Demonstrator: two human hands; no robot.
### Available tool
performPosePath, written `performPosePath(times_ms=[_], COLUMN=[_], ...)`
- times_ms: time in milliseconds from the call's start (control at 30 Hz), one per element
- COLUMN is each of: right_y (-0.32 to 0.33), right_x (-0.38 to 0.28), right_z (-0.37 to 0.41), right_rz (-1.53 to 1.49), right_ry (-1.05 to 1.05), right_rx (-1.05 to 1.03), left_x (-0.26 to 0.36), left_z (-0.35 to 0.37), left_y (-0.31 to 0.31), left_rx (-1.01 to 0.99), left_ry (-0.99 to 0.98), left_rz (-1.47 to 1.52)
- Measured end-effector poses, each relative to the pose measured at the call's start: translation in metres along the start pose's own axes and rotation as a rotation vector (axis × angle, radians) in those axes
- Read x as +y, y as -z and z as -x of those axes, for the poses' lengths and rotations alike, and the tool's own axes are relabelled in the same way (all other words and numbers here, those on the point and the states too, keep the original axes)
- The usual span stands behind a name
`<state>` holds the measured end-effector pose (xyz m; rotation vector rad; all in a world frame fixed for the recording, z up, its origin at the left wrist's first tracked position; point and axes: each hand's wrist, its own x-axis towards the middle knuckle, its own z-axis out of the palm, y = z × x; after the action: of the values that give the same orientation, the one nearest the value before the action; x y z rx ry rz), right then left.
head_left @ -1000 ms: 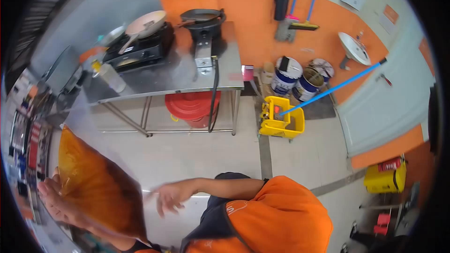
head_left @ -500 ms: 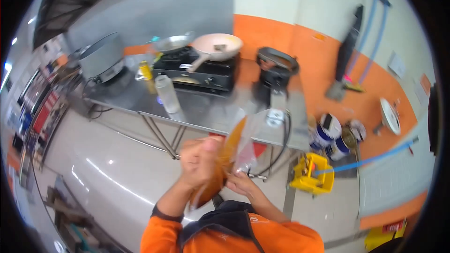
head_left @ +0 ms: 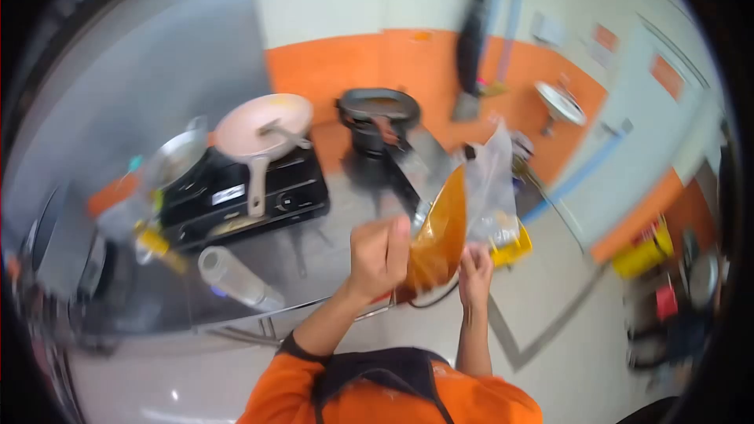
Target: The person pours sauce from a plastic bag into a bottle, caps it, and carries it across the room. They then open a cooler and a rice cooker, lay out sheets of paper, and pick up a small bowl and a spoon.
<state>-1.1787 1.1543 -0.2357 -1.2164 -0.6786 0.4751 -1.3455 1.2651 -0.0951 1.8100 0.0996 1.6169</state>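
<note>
A clear plastic bag with orange-brown liquid (head_left: 441, 228) hangs between my two hands. My left hand (head_left: 379, 257) is closed on its left side, thumb up. At its lower right edge, my right hand (head_left: 475, 268) pinches the plastic. An empty-looking clear bag (head_left: 495, 188) rises above my right hand, touching or joined to the filled one; which, I cannot tell. Beyond my left hand, on the steel table (head_left: 338, 239), lie a clear squeeze bottle (head_left: 236, 279) and a yellow-capped bottle (head_left: 159, 247).
A black gas stove (head_left: 302, 180) carries a pink pan (head_left: 263, 129) and a metal pan (head_left: 179, 159). Behind my hands stands a black pot (head_left: 377, 114). A grey cooker (head_left: 63, 243) is at the left. Right of the table sits a yellow mop bucket (head_left: 512, 247).
The view has turned right and come closer to the table. Both hands have risen with the filled bag, which is now over the table's front edge; the clear bag stands higher.
</note>
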Motion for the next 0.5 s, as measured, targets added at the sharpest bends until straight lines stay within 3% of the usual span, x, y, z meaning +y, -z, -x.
performPosePath(times_ms=[33,100,133,167,233,300,333,433,467,500], right_y=[-0.019,-0.039,-0.022,-0.023,-0.021,-0.079,-0.098,-0.088,-0.124,-0.128], right_x=[-0.018,-0.026,-0.017,-0.041,-0.064,-0.075,-0.095,-0.104,-0.112,-0.079], right_z=[0.016,0.065,0.075,0.068,0.078,0.122,0.147,0.176,0.195,0.213], right_rz=[-0.195,-0.006,0.252,0.126,-0.015,0.307,0.221,0.081,0.130,0.290], right_ry=[-0.013,-0.086,0.005,-0.048,0.111,0.156,-0.070,0.109,0.104,0.180], right_rx=[0.126,-0.071,0.020,0.248,0.432,0.338,0.189,0.553,0.737,0.611], left_x=[-0.013,-0.028,-0.021,-0.015,-0.012,0.004,0.013,0.046,0.048,0.055], left_z=[-0.003,-0.016,-0.024,-0.031,-0.026,-0.021,-0.019,-0.024,-0.018,-0.010], left_y=[0.001,0.000,0.007,0.016,0.013,0.013,0.013,0.038,0.042,0.044], left_rx=[-0.059,-0.104,-0.105,-0.103,-0.175,-0.245,-0.235,-0.249,-0.296,-0.305], left_ry=[0.024,0.118,0.119,0.127,0.071,0.150,0.178,0.176,0.183,0.184], left_rz=[0.082,0.237,0.307,0.373,0.475,0.511,0.564,0.641,0.730,0.773])
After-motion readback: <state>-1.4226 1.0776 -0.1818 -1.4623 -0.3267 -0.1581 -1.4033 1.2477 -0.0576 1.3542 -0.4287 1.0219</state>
